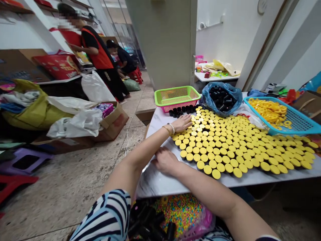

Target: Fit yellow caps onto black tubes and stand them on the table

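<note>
My left hand (182, 123), with bracelets at its wrist, lies stretched out over the far left edge of a wide block of black cylinders with yellow round tops (215, 137). Its fingers are extended and touch the tops there. Just beyond it stand several black cylinders without yellow tops (182, 110). Nearer to me, my right hand (165, 161) rests low at the left side of the white marbled table (160, 184), left of the block. Its fingers curl down and inward, and whatever is in them is hidden.
A green and pink basket (179, 97), a blue bag of black pieces (222, 98) and a blue basket of yellow rings (283, 115) stand behind the block. In my lap are colourful beads (178, 212) and black cylinders (147, 221). Two people (97, 50) are at the back left.
</note>
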`<state>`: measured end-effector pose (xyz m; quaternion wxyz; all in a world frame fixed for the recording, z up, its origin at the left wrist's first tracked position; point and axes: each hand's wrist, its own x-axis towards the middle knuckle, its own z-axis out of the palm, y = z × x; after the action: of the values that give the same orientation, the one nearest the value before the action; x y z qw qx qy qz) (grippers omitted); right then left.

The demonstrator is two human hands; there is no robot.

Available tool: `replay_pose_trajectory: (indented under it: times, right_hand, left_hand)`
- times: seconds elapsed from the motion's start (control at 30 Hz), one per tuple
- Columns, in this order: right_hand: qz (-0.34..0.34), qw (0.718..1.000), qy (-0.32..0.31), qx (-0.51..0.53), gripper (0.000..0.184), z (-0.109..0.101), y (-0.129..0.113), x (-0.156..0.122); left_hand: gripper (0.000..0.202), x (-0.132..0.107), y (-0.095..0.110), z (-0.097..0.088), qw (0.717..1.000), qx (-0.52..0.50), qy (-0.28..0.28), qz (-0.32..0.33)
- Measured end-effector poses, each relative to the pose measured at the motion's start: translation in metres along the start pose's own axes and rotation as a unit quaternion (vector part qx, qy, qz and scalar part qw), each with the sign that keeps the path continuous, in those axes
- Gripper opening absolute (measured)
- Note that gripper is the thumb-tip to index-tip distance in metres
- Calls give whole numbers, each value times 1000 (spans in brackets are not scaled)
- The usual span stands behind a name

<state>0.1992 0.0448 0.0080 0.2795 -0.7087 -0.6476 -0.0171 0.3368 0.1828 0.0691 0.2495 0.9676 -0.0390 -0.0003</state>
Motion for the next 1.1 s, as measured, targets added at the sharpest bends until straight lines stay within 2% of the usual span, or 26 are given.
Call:
replay_pose_trajectory:
  times: [0.1, 0.2, 0.27, 0.37, 0.43, 0.5, 0.57, 0.73, 0.9, 1.1]
  right_hand:
    - [-7, 1000, -2, 6, 41, -1, 2, 0]
    - [-5, 1000, -5, 14, 40, -4, 2, 0]
    - [-9, 1000, -6, 26, 37, -6, 2, -1]
    - [-13, 999, -7, 42, 36, -6, 0, -1]
    - [-6, 999, -3, 44, 41, -3, -3, 0]
    - [5, 999, -1, 47, 47, 0, -6, 0]
    - [8, 999, -3, 52, 49, 1, -5, 0]
    - [55, 994, 30, 86, 50, -5, 17, 9]
    - [101, 988, 46, 104, 41, -8, 39, 21]
    - [134, 983, 48, 112, 47, -4, 47, 28]
  left_hand:
    - [90, 4, 7, 7, 998, 52, -37, 14]
    - [90, -4, 11, -1, 996, 76, -47, 26]
    - [90, -16, 11, -13, 999, 34, 4, 29]
    - [89, -37, 9, -29, 992, -43, 116, 16]
    - [92, -50, 8, -32, 988, -70, 136, -24]
    - [96, -58, 6, -26, 989, -80, 109, -67]
    - [101, -59, 5, -15, 991, -79, 76, -81]
    - [103, -45, 2, 6, 993, -62, 87, -44]
    - [100, -34, -2, 5, 995, -58, 82, -26]
    - [98, -26, -7, 1, 997, -50, 52, -13]
